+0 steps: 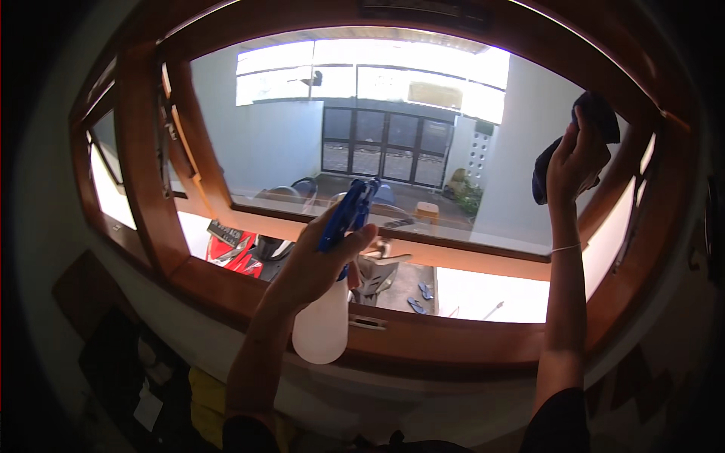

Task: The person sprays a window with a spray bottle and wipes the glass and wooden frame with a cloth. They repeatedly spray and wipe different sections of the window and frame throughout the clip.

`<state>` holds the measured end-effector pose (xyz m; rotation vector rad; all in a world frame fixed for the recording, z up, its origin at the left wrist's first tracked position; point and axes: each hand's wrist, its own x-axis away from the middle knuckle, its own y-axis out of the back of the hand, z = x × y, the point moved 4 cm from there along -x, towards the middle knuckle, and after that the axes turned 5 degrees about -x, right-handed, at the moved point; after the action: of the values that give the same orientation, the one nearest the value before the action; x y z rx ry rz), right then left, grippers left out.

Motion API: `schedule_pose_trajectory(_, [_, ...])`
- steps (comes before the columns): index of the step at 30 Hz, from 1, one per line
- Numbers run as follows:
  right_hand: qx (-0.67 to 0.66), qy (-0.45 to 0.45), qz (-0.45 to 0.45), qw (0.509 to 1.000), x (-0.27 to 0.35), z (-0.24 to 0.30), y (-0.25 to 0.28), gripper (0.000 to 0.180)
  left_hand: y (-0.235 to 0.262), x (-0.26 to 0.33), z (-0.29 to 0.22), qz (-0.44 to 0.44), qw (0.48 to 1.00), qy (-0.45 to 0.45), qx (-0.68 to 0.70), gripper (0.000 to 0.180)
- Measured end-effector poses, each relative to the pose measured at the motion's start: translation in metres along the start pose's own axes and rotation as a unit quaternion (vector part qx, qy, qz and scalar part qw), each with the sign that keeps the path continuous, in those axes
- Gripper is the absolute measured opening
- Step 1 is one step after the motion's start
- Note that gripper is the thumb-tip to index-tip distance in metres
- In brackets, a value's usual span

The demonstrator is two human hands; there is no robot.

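My left hand [321, 257] is wrapped round the blue trigger head of a spray bottle [321, 332], whose whitish body hangs below my fingers. The blue nozzle stands in front of the lower part of a window pane [377, 151]. Raised at the upper right, my right hand [575, 162] grips a dark cloth [596, 117] against or close to the pane's right edge. Part of the cloth droops beside my wrist. The pane sits in a brown wooden sash that is tilted outward, with a gap beneath it.
Around the sash runs a brown wooden frame [143, 151], with a metal latch [368, 323] on its sill. Outside are a red motorcycle [232, 245], a yellow stool [427, 211], blue sandals [417, 304] and a dark gate [385, 147]. Dark and yellow fabric [205, 404] lies at the lower left.
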<state>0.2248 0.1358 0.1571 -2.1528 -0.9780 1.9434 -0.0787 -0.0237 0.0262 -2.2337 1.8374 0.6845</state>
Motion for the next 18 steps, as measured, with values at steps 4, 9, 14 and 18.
schedule_pose_trajectory(4, [-0.070,0.055,0.011,0.996,0.000,0.119,-0.028,0.030,0.068,0.022,0.011,-0.090,0.996,0.011,0.003,0.040])
schedule_pose_trajectory(9, [-0.171,0.100,0.031,0.980,-0.014,0.286,-0.081,0.033,0.131,0.043,0.014,-0.172,0.985,0.011,-0.021,0.040])
schedule_pose_trajectory(14, [-0.242,0.109,-0.006,0.964,-0.039,0.436,-0.122,0.025,0.168,0.051,0.056,-0.151,0.979,-0.010,-0.133,0.037])
schedule_pose_trajectory(18, [-0.207,0.127,0.001,0.970,-0.043,0.518,-0.131,0.025,0.194,0.063,0.066,-0.171,0.983,0.044,-0.047,0.043])
